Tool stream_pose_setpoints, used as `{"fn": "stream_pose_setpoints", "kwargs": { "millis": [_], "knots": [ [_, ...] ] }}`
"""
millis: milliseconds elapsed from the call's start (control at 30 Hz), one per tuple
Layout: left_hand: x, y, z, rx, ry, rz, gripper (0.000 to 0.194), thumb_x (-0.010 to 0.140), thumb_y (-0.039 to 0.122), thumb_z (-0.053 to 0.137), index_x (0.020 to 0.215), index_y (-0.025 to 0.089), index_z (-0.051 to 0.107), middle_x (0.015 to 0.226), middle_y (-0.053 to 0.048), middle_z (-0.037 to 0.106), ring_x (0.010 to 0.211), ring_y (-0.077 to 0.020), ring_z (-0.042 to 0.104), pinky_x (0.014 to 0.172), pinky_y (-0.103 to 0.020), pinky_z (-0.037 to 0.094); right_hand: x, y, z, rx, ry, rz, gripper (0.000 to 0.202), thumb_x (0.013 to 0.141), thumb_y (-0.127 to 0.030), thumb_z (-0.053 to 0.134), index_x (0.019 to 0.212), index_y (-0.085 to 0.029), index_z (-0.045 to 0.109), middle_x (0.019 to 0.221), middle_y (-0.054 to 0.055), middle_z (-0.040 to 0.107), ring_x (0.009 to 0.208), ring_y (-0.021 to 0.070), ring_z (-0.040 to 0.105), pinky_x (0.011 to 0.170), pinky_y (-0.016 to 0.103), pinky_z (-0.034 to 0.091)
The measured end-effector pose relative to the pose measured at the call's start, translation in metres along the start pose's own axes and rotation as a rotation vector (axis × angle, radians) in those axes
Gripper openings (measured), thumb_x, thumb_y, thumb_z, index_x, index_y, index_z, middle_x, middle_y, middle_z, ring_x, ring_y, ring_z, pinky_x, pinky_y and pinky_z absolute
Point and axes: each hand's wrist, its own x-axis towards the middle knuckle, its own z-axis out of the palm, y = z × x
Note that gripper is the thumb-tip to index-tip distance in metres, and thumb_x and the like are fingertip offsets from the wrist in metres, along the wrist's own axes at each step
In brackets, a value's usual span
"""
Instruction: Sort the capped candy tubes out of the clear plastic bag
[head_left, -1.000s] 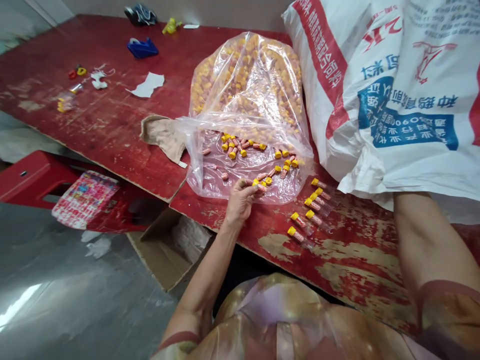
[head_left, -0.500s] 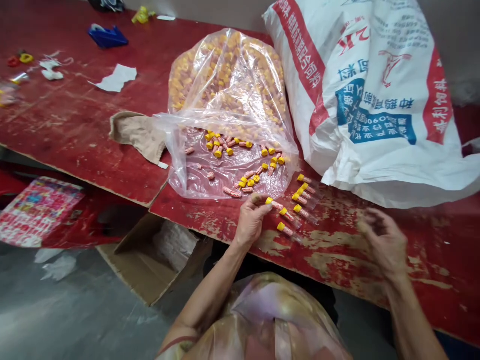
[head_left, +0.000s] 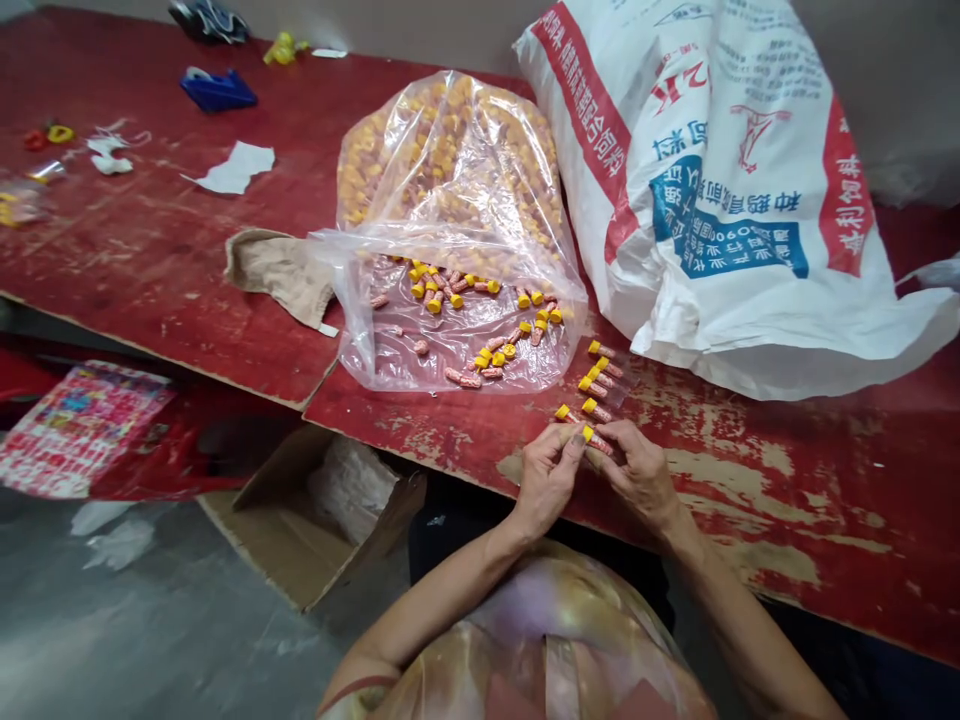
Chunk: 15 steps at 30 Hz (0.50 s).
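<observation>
My left hand [head_left: 549,478] pinches a small tube [head_left: 598,441] with a yellow cap and pink-and-white filling, near its capped end. At the other end of that tube, the fingers of my right hand [head_left: 642,476] close on it. Just beyond my fingers, several similar tubes [head_left: 598,411] lie on the worn red table [head_left: 720,470], each in a clear plastic sleeve. Behind them is a large clear bag [head_left: 360,360], its open mouth facing me. Loose yellow-capped tubes [head_left: 435,300] are spread in the mouth, with many more packed farther in.
A big white printed sack [head_left: 705,320] stands at the right. On the left lie a beige cloth piece [head_left: 274,275], white paper [head_left: 238,168] and a blue tape dispenser [head_left: 217,90]. Below the table edge is an open cardboard box [head_left: 289,520] with clear plastic inside.
My right hand has come in from the right to meet the left. My left hand has moved right and toward me, and both now hold one tube. The view has shifted slightly.
</observation>
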Motion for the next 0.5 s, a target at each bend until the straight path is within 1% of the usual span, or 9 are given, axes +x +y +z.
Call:
{"fn": "stream_pose_setpoints", "kwargs": {
  "millis": [100, 167, 233, 300, 333, 367, 400, 467, 500],
  "knots": [
    [-0.005, 0.000, -0.004, 0.055, -0.039, 0.063, 0.027, 0.090, 0.032, 0.052, 0.097, 0.018, 0.073, 0.093, -0.007, 0.067, 0.087, -0.0160, 0.061, 0.082, -0.028, 0.048, -0.006, -0.006, 0.009, -0.030, -0.001, 0.008, 0.015, 0.089, -0.018, 0.053, 0.104, -0.017, 0.049, 0.088, 0.006, 0.058, 0.079, 0.0143, 0.059, 0.069, 0.024, 0.050],
    [-0.006, -0.001, -0.007, 0.097, -0.065, 0.087, 0.028, 0.090, 0.033, 0.052, 0.100, 0.017, 0.072, 0.093, -0.007, 0.067, 0.087, -0.0164, 0.062, 0.081, -0.028, 0.049, -0.009, -0.011, 0.015, -0.053, 0.026, 0.043, 0.013, 0.090, -0.018, 0.050, 0.103, -0.017, 0.049, 0.088, 0.006, 0.058, 0.079, 0.0151, 0.059, 0.068, 0.025, 0.050],
    [-0.003, -0.001, -0.012, 0.146, -0.116, 0.096, 0.029, 0.090, 0.034, 0.050, 0.098, 0.017, 0.073, 0.091, -0.007, 0.067, 0.086, -0.0166, 0.063, 0.080, -0.028, 0.049, -0.010, -0.016, 0.020, -0.031, 0.036, 0.086, 0.013, 0.091, -0.020, 0.050, 0.103, -0.017, 0.050, 0.089, 0.006, 0.058, 0.081, 0.0152, 0.059, 0.070, 0.025, 0.050],
    [0.001, -0.001, -0.020, 0.193, -0.159, 0.121, 0.030, 0.092, 0.033, 0.047, 0.096, 0.018, 0.073, 0.092, -0.007, 0.067, 0.087, -0.0167, 0.063, 0.081, -0.029, 0.049, -0.008, -0.017, 0.019, 0.028, 0.006, 0.109, 0.014, 0.091, -0.022, 0.050, 0.103, -0.017, 0.052, 0.090, 0.006, 0.059, 0.081, 0.0142, 0.060, 0.071, 0.025, 0.049],
    [0.002, -0.002, -0.024, 0.228, -0.157, 0.153, 0.030, 0.092, 0.032, 0.046, 0.099, 0.018, 0.072, 0.094, -0.008, 0.066, 0.090, -0.0171, 0.062, 0.083, -0.030, 0.049, -0.006, -0.014, 0.016, 0.048, -0.005, 0.133, 0.014, 0.091, -0.023, 0.050, 0.103, -0.017, 0.053, 0.091, 0.005, 0.060, 0.080, 0.0136, 0.059, 0.070, 0.024, 0.049],
    [0.004, -0.003, -0.029, 0.281, -0.134, 0.198, 0.030, 0.092, 0.032, 0.047, 0.105, 0.018, 0.070, 0.099, -0.009, 0.065, 0.095, -0.0179, 0.061, 0.087, -0.031, 0.048, -0.004, -0.009, 0.012, 0.047, 0.007, 0.179, 0.016, 0.090, -0.025, 0.050, 0.104, -0.017, 0.054, 0.091, 0.005, 0.061, 0.078, 0.0132, 0.059, 0.070, 0.024, 0.049],
    [0.005, -0.006, -0.034, 0.359, -0.096, 0.250, 0.032, 0.090, 0.032, 0.049, 0.113, 0.017, 0.066, 0.106, -0.011, 0.062, 0.101, -0.0194, 0.059, 0.090, -0.034, 0.047, -0.002, -0.001, 0.006, 0.019, 0.045, 0.247, 0.019, 0.089, -0.027, 0.050, 0.104, -0.017, 0.056, 0.091, 0.005, 0.061, 0.076, 0.0133, 0.059, 0.068, 0.025, 0.048],
    [0.005, -0.012, -0.041, 0.583, -0.045, 0.328, 0.046, 0.085, 0.034, 0.058, 0.127, 0.016, 0.055, 0.118, -0.014, 0.056, 0.111, -0.0239, 0.053, 0.095, -0.040, 0.044, 0.002, 0.025, -0.008, -0.104, 0.160, 0.414, 0.027, 0.087, -0.033, 0.049, 0.105, -0.016, 0.059, 0.093, 0.006, 0.063, 0.074, 0.0153, 0.058, 0.067, 0.027, 0.047],
    [0.005, -0.017, -0.044, 0.709, -0.061, 0.345, 0.053, 0.081, 0.035, 0.062, 0.131, 0.017, 0.052, 0.122, -0.015, 0.053, 0.112, -0.0260, 0.051, 0.095, -0.043, 0.043, 0.003, 0.041, -0.016, -0.182, 0.198, 0.478, 0.031, 0.085, -0.036, 0.049, 0.106, -0.016, 0.060, 0.093, 0.007, 0.063, 0.075, 0.0170, 0.057, 0.068, 0.029, 0.047]
  ]
}}
